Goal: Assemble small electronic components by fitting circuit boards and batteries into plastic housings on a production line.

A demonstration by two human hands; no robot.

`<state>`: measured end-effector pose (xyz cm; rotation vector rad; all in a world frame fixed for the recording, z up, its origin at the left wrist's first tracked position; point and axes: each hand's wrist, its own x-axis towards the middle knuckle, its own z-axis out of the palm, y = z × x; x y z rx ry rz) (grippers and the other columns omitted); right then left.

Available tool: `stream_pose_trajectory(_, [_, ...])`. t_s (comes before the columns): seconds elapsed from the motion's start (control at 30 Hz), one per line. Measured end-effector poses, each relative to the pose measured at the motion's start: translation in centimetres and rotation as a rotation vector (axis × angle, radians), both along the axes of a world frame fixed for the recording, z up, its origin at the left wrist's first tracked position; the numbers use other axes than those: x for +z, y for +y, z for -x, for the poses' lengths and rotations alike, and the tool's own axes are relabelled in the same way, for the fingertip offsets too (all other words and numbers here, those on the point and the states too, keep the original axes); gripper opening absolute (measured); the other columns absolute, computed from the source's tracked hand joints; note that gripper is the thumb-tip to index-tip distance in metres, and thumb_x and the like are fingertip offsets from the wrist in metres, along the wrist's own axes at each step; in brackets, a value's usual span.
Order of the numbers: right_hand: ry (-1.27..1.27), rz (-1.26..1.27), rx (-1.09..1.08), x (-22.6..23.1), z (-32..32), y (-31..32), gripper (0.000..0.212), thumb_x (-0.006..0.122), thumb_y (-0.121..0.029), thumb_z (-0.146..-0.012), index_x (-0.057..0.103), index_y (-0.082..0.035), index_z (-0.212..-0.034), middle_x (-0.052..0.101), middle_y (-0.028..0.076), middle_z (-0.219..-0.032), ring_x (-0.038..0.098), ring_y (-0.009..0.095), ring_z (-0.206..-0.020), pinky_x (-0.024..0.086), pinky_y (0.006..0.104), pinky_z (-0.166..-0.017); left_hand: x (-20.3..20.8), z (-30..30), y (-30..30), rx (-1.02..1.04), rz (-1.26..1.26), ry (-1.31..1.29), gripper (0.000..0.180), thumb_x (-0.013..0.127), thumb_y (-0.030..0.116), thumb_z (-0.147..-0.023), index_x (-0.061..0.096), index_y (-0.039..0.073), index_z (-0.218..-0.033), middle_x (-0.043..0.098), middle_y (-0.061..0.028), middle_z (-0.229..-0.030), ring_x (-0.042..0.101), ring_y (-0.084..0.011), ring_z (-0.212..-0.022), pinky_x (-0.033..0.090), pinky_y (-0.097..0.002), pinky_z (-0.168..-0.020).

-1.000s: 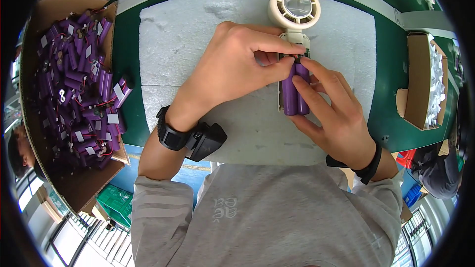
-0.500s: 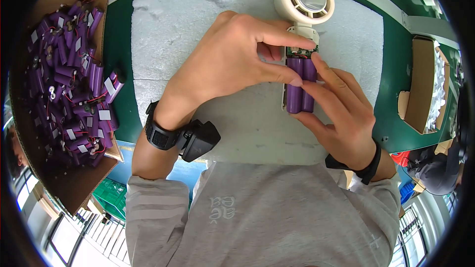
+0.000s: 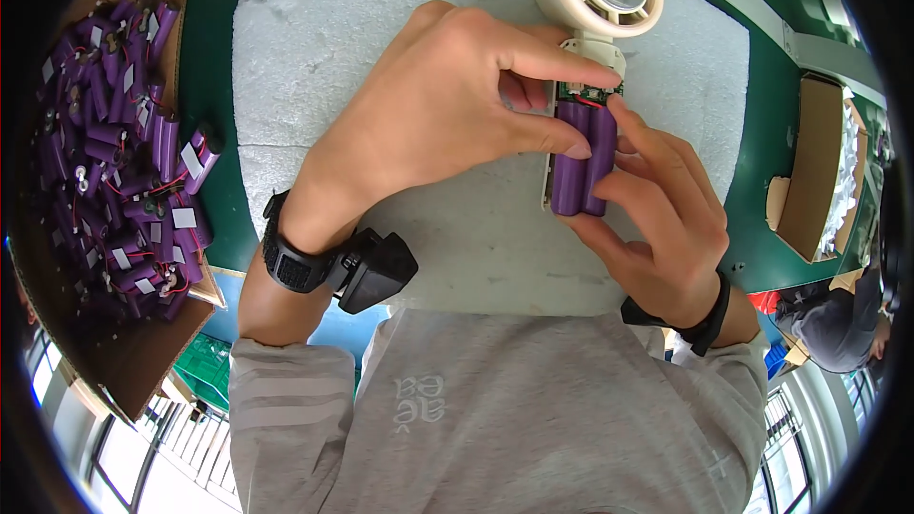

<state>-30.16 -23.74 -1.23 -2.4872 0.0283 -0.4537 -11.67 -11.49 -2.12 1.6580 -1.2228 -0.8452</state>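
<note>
A cream handheld fan [image 3: 559,2] lies with its round head away from me and its handle open. In the handle, a twin purple battery pack [image 3: 571,176] lies below a small green circuit board [image 3: 595,93] with red wires. My left hand [image 3: 419,105] reaches over from the left, closed on the fan's handle, its index fingertip by the board and its thumb on the pack's upper part. From the right, my right hand [image 3: 671,209] grips the pack, thumb at its lower end and index finger near its top. The far side of the handle is hidden by my fingers.
White foam [image 3: 314,57] covers the green table [image 3: 224,219], with a grey pad [image 3: 457,252] nearer me. At left stands a cardboard box [image 3: 71,347] heaped with purple battery packs [image 3: 119,171]. Another carton [image 3: 807,167] with white contents is at right; a person [image 3: 833,333] sits beyond.
The fan and pack have shifted slightly right, the pack now a little slanted. My right index and middle fingers have moved slightly on it, while my left hand keeps its hold.
</note>
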Motion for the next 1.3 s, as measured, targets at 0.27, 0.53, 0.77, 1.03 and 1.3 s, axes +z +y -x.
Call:
stream_pose_trajectory(0.27, [0.058,-0.111,-0.012,0.3,-0.7,-0.3,0.053,0.086,0.002,-0.056,0.053,-0.003,-0.098,0.054,0.02,-0.123,0.061,0.027,-0.092,0.055,0.0334,-0.075,-0.2,0.3,0.1,0.029,0.024,0.029,0.046,0.083,-0.001,-0.065,0.072,0.007,-0.109,0.072,-0.0068,-0.1,0.066,-0.0123,-0.082,0.054,-0.0245,-0.074])
stream_pose_trajectory(0.53, [0.112,-0.198,-0.078,-0.2,-1.3,-0.1,0.068,0.085,0.004,-0.053,0.05,-0.006,-0.112,0.049,0.015,-0.118,0.059,0.026,-0.097,0.053,0.0335,-0.073,0.4,0.7,-0.2,0.082,-0.077,0.097,0.044,0.082,-0.002,-0.066,0.072,0.007,-0.109,0.072,-0.0042,-0.089,0.064,-0.0093,-0.075,0.052,-0.0229,-0.069])
stream_pose_trajectory(0.77, [0.126,-0.261,-0.082,0.2,-1.6,-0.4,0.074,0.084,0.005,-0.052,0.053,-0.005,-0.119,0.049,0.013,-0.119,0.058,0.025,-0.1,0.053,0.0329,-0.074,0.0,0.7,-0.3,0.123,-0.051,0.137,0.043,0.082,0.001,-0.066,0.073,0.009,-0.107,0.071,-0.0054,-0.082,0.063,-0.0096,-0.07,0.051,-0.0238,-0.066])
stream_pose_trajectory(1.03, [0.08,-0.123,0.015,0.1,-0.5,-0.2,0.07,0.085,0.0,-0.055,0.06,-0.002,-0.121,0.048,0.012,-0.122,0.057,0.027,-0.102,0.052,0.0329,-0.077,-0.9,0.7,0.0,0.105,0.037,0.191,0.042,0.082,0.007,-0.064,0.074,0.013,-0.105,0.071,-0.009,-0.076,0.064,-0.0142,-0.063,0.052,-0.028,-0.063])
stream_pose_trajectory(1.3, [0.137,-0.024,-0.039,0.4,-0.7,-0.1,0.072,0.086,-0.005,-0.059,0.059,-0.001,-0.125,0.049,0.013,-0.123,0.058,0.026,-0.101,0.052,0.034,-0.081,-0.4,1.1,-0.2,0.104,0.129,0.068,0.055,0.081,0.001,-0.067,0.066,0.01,-0.119,0.069,-0.0068,-0.103,0.063,-0.0137,-0.08,0.054,-0.0289,-0.073])
